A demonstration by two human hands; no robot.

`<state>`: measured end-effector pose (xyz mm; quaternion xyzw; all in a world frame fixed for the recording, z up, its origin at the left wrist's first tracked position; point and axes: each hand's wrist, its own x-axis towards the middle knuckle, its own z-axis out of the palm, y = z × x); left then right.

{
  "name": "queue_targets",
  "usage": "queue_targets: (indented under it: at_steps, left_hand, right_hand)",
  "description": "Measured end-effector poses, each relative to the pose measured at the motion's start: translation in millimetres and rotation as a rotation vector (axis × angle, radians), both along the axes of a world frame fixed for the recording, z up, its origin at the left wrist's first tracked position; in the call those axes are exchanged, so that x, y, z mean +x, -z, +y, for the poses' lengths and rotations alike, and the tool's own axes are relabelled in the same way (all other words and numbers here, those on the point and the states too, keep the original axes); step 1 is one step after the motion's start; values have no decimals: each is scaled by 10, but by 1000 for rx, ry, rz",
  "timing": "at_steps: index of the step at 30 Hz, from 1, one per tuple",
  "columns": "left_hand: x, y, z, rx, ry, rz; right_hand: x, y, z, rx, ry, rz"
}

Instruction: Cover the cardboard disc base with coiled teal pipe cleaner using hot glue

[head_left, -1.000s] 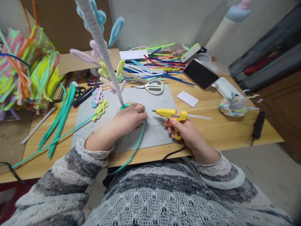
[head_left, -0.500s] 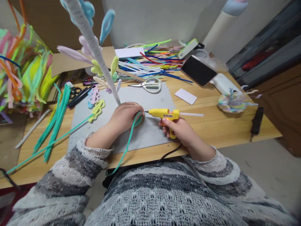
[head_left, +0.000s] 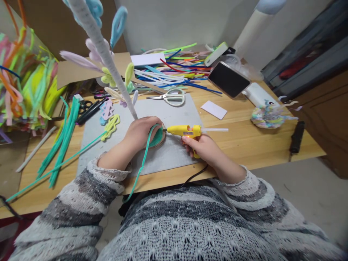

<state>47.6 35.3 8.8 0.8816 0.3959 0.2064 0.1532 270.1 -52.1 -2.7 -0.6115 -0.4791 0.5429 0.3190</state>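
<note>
My left hand (head_left: 141,131) is closed over a round base, its fingertips pinching a teal pipe cleaner (head_left: 145,159) at the rim. The loose end hangs down past the table edge. Teal coils cover the visible face of the base (head_left: 158,137); my fingers hide the rest. From behind this hand rises a white wrapped stem (head_left: 108,59) with pastel pipe-cleaner petals. In my right hand (head_left: 203,145) is a yellow hot glue gun (head_left: 176,129), a clear glue stick (head_left: 216,129) projecting from its back. Its nozzle points left, at or very near the base's right edge.
A grey mat (head_left: 174,156) lies under the work. Scissors (head_left: 171,97), a white card (head_left: 214,110) and a phone (head_left: 230,79) lie beyond. Teal pipe cleaners (head_left: 61,141) and yellow zigzag pieces (head_left: 111,127) are at left. A black-handled tool (head_left: 297,137) rests near the right edge.
The glue gun has shifted slightly left and its nozzle is lower along the base's edge. More of the teal face shows beneath my left fingers. The whole view has shifted a little.
</note>
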Motion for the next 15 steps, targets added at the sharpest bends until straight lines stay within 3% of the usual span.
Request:
queue_targets:
  at_steps: [15]
  left_hand:
    - [20,-29,-31,-61,-25,-7]
  right_hand:
    - [-18,80,5,104,-56,-150]
